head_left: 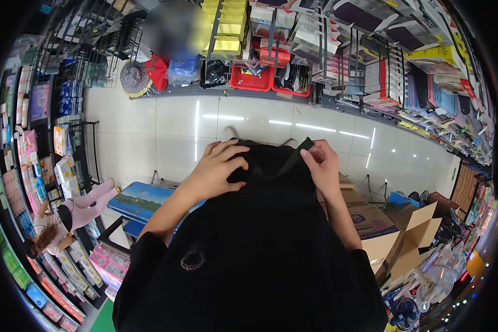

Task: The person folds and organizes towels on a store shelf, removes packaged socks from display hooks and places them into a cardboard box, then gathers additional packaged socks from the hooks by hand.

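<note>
A black cloth item with a strap-like band is held in front of my waist, dark against my black shirt, so its outline is hard to make out. My right hand pinches the end of the black band between thumb and fingers, pulling it up at an angle. On the other side, my left hand curls over the edge of the cloth, fingers bent and spaced, thumb lower down. What lies under the left fingertips is hidden by the dark fabric.
Stocked shelves curve across the far side, with red baskets low down. Behind me on the right are opened cardboard boxes. At left stand a blue picture-topped folding table and a person beside shelving. Pale floor tiles run between.
</note>
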`<action>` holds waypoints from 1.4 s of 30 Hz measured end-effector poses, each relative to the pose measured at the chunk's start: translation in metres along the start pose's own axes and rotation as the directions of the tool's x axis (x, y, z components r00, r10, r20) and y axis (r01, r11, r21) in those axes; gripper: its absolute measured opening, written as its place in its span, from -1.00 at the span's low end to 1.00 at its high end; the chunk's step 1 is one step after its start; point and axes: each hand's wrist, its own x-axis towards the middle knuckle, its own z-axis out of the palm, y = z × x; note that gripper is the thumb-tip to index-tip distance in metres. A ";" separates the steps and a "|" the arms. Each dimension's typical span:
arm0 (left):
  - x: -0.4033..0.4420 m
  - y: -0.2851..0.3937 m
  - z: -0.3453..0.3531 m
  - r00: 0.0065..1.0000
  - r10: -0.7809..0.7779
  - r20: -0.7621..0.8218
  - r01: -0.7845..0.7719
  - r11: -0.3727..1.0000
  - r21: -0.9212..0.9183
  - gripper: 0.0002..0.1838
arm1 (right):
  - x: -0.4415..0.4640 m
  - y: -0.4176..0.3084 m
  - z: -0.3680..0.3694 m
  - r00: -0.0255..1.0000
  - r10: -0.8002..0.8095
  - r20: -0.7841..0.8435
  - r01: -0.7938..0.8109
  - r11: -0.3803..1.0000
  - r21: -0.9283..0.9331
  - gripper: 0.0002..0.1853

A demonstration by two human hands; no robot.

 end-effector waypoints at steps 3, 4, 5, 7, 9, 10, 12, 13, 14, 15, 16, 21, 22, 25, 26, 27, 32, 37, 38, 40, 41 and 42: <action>0.002 0.015 0.011 0.996 0.090 -0.022 -0.086 0.985 0.150 -0.77 | -0.017 -0.023 -0.003 0.999 0.001 0.034 0.008 0.967 -0.255 -0.82; 0.003 0.013 0.022 0.985 0.141 -0.097 -0.127 0.982 0.137 -0.78 | -0.025 -0.033 -0.005 0.991 0.042 0.125 0.009 0.923 -0.383 -0.80; 0.002 0.009 0.029 0.986 0.132 -0.097 -0.119 0.984 0.135 -0.78 | -0.031 -0.038 -0.006 0.990 0.046 0.133 0.009 0.924 -0.383 -0.80; 0.002 0.002 0.040 0.985 0.108 -0.137 -0.097 0.992 0.084 -0.78 | -0.040 -0.045 -0.008 0.877 -0.192 0.440 0.321 0.916 -0.240 -0.78; 0.001 0.000 0.045 0.988 0.074 -0.137 -0.068 0.996 0.049 -0.78 | -0.045 -0.053 -0.010 0.804 -0.260 0.535 0.437 0.868 -0.235 -0.80; 0.001 -0.001 0.047 0.989 0.044 -0.138 -0.042 0.999 0.014 -0.77 | -0.046 -0.057 -0.011 0.759 -0.291 0.583 0.470 0.864 -0.180 -0.80; 0.000 -0.001 0.049 0.992 -0.002 -0.127 -0.004 0.999 -0.047 -0.77 | -0.048 -0.063 -0.013 0.704 -0.325 0.631 0.503 0.856 -0.122 -0.80; -0.001 -0.001 0.049 0.993 -0.044 -0.107 0.033 0.994 -0.106 -0.76 | -0.049 -0.066 -0.014 0.669 -0.340 0.661 0.506 0.860 -0.070 -0.80; -0.003 -0.002 0.051 0.993 -0.047 -0.107 0.035 0.994 -0.108 -0.76 | -0.051 -0.068 -0.016 0.633 -0.354 0.688 0.504 0.864 -0.019 -0.79; -0.004 -0.003 0.053 0.995 -0.043 -0.090 0.031 0.991 -0.129 -0.77 | -0.053 -0.069 -0.017 0.598 -0.369 0.712 0.498 0.867 0.031 -0.79; -0.006 -0.003 0.055 0.997 -0.038 -0.073 0.026 0.988 -0.151 -0.78 | -0.056 -0.068 -0.017 0.588 -0.368 0.720 0.493 0.869 0.042 -0.79; -0.004 0.006 0.047 0.937 0.318 -0.144 -0.318 0.948 0.029 -0.86 | -0.060 -0.063 -0.014 0.589 -0.348 0.729 0.473 0.880 0.038 -0.81; -0.003 0.008 0.047 0.888 0.433 -0.154 -0.418 0.900 0.123 -0.86 | -0.060 -0.063 -0.013 0.586 -0.355 0.729 0.488 0.872 0.033 -0.81; 0.002 0.015 0.053 0.838 0.521 -0.164 -0.506 0.853 0.126 -0.87 | -0.064 -0.064 -0.013 0.601 -0.337 0.724 0.473 0.881 0.017 -0.81; 0.002 0.016 0.055 0.833 0.531 -0.157 -0.516 0.847 0.128 -0.87 | -0.065 -0.064 -0.013 0.609 -0.339 0.717 0.471 0.882 0.017 -0.81; 0.002 0.019 0.052 0.837 0.521 -0.169 -0.513 0.854 0.093 -0.89 | -0.066 -0.064 -0.013 0.613 -0.351 0.708 0.479 0.878 0.020 -0.82; -0.010 0.011 0.054 0.907 0.252 -0.337 -0.346 0.902 -0.257 -0.86 | -0.065 -0.060 -0.015 0.649 -0.347 0.677 0.479 0.878 -0.009 -0.81; -0.016 0.020 0.038 0.943 0.149 -0.297 -0.256 0.896 -0.364 -0.83 | -0.060 -0.062 -0.011 0.725 -0.344 0.596 0.459 0.888 -0.045 -0.79; -0.017 0.024 0.035 0.964 0.083 -0.251 -0.191 0.875 -0.445 -0.84 | -0.061 -0.061 -0.010 0.724 -0.373 0.580 0.486 0.873 -0.045 -0.79; -0.014 0.033 0.016 0.978 0.061 -0.200 -0.161 0.830 -0.534 -0.82 | -0.057 -0.055 -0.008 0.852 -0.239 0.466 0.413 0.853 -0.318 -0.73; -0.014 0.039 0.003 0.977 0.095 -0.193 -0.189 0.808 -0.558 -0.81 | -0.053 -0.045 -0.010 0.838 -0.281 0.467 0.491 0.762 -0.422 -0.65; -0.014 0.046 -0.012 0.960 0.162 -0.229 -0.267 0.784 -0.560 -0.74 | -0.052 -0.037 -0.013 0.842 -0.242 0.482 0.497 0.695 -0.520 -0.61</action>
